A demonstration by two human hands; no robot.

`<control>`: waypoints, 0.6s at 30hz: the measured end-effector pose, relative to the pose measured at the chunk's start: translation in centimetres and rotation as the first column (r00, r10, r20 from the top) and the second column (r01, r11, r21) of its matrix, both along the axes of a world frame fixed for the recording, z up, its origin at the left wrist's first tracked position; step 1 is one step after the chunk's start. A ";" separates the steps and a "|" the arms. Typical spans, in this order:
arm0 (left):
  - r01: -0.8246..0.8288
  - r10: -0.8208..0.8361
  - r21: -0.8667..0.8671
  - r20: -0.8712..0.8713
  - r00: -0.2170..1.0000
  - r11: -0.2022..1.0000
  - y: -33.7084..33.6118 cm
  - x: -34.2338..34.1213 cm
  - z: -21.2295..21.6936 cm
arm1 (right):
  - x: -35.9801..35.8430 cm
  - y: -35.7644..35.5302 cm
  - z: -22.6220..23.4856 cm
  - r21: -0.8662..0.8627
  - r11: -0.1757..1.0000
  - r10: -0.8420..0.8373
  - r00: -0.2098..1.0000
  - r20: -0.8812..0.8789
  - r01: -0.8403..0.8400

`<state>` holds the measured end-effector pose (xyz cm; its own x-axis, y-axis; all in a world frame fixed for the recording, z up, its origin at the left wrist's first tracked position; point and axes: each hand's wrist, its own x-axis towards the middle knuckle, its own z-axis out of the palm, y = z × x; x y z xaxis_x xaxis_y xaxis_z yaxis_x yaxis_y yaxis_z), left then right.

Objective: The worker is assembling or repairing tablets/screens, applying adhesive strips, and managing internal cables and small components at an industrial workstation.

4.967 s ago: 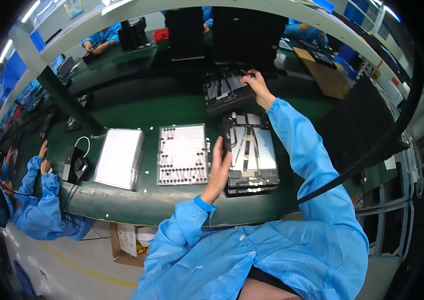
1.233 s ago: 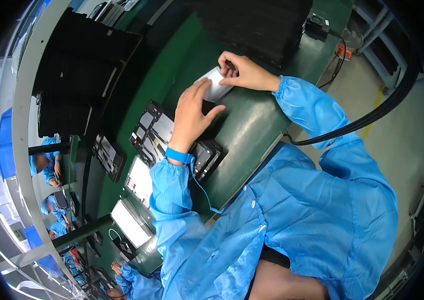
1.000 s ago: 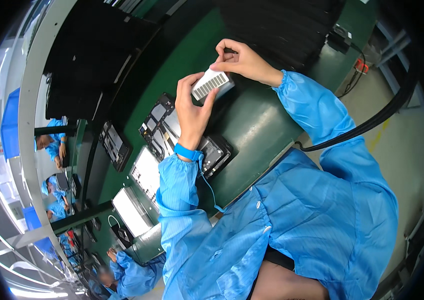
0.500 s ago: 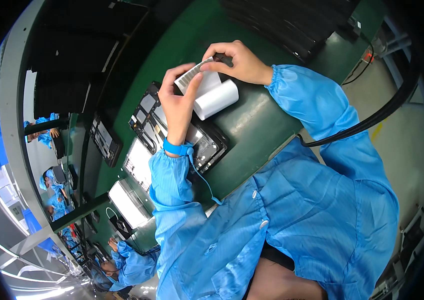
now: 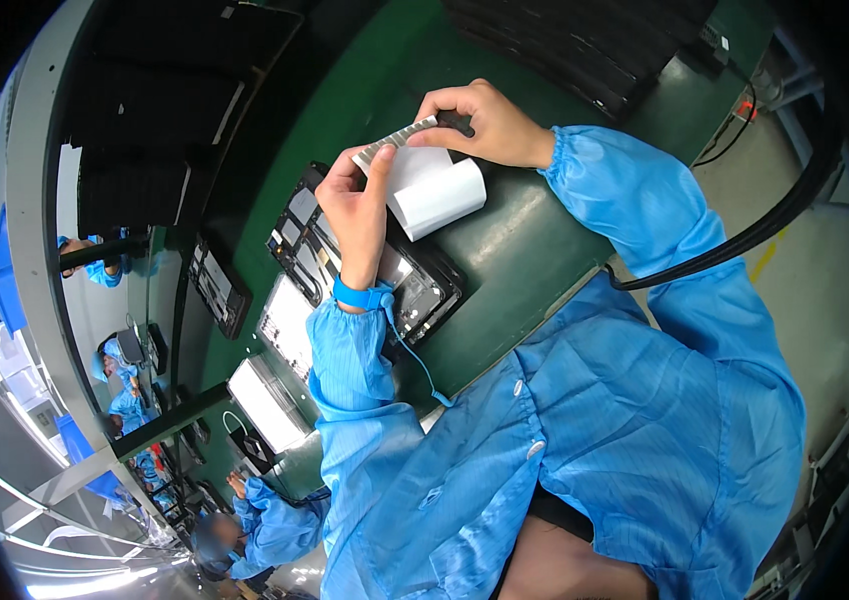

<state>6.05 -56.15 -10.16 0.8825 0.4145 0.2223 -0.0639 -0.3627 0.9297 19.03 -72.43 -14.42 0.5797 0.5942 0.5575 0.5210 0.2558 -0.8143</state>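
Both my hands hold up a curled white backing sheet [image 5: 445, 200] with a row of small grey strips, like stickers, along its upper edge. My left hand [image 5: 357, 210], a blue wrist strap around its wrist, pinches the left end of that edge between thumb and fingers. At the other end, my right hand [image 5: 493, 125] has its thumb and forefinger pressed on the sheet's corner. A small dark object [image 5: 457, 123] shows within the right fingers; its kind is unclear. Below the left hand lies an opened laptop base [image 5: 427, 295] with bare inner parts, partly hidden by hand and sleeve.
Another opened device [image 5: 218, 288] lies farther left on the green bench [image 5: 535, 265]. White panels [image 5: 267, 405] rest nearer the left. Stacked black panels [image 5: 585, 50] stand at the back. A thick black cable [image 5: 745, 240] passes my right arm. A co-worker [image 5: 280, 530] sits at lower left.
The sheet's striped edge has tilted, so the strips look narrower now. My fingers have shifted slightly along the edge; both hands keep hold of the sheet. The whole view has drifted slightly.
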 end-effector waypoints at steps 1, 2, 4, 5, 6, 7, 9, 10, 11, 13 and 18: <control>-0.002 0.002 -0.030 -0.004 1.000 1.000 0.0 0.0 0.0 | 0.0 -0.2 0.4 -0.033 0.999 0.011 1.000 0.014 -0.010; -0.003 0.003 -0.032 -0.005 1.000 0.999 0.1 0.0 0.0 | 0.0 -0.2 0.5 -0.067 0.998 0.023 0.999 0.027 -0.021; 0.014 -0.015 -0.040 -0.018 1.000 0.999 -0.1 -0.1 0.5 | 0.1 -0.3 0.4 -0.031 0.999 0.046 0.999 0.024 -0.045; 0.016 -0.017 -0.034 -0.015 1.000 0.999 -0.2 -0.1 0.7 | 0.3 -0.4 0.2 -0.001 0.997 0.073 0.997 0.018 -0.073; 0.030 -0.030 -0.020 -0.009 0.999 0.999 -0.1 0.1 0.6 | 0.5 -0.2 0.0 -0.002 0.997 0.073 0.997 0.018 -0.073; 0.045 -0.045 -0.006 -0.002 0.999 0.999 0.0 0.2 0.5 | 0.8 -0.2 -0.2 -0.010 0.997 0.076 0.996 0.050 -0.076; 0.066 -0.066 -0.015 -0.005 0.998 0.998 0.5 0.3 0.2 | 1.0 -0.2 0.0 -0.019 0.997 0.081 0.993 0.083 -0.080; 0.087 -0.087 -0.023 -0.008 0.996 0.996 0.7 0.3 0.0 | 0.9 -0.4 0.5 -0.054 0.992 0.116 0.992 0.053 -0.113; 0.087 -0.087 -0.022 -0.006 0.996 0.996 1.0 0.2 -0.2 | 0.8 -0.5 0.8 -0.088 0.985 0.148 0.989 0.023 -0.145; 0.130 -0.130 -0.114 0.011 0.991 0.985 1.3 0.5 -0.4 | 0.8 -0.7 1.0 -0.096 0.982 0.166 0.986 0.016 -0.163; 0.125 -0.130 -0.104 -0.048 0.990 0.987 0.5 0.2 0.2 | 0.9 -0.7 0.6 -0.067 0.984 0.162 0.986 -0.034 -0.164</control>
<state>6.27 -55.61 -9.92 0.9393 0.3154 0.1352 -0.0516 -0.2595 0.9644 19.93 -73.08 -13.80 0.4872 0.7189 0.4959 0.4532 0.2772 -0.8472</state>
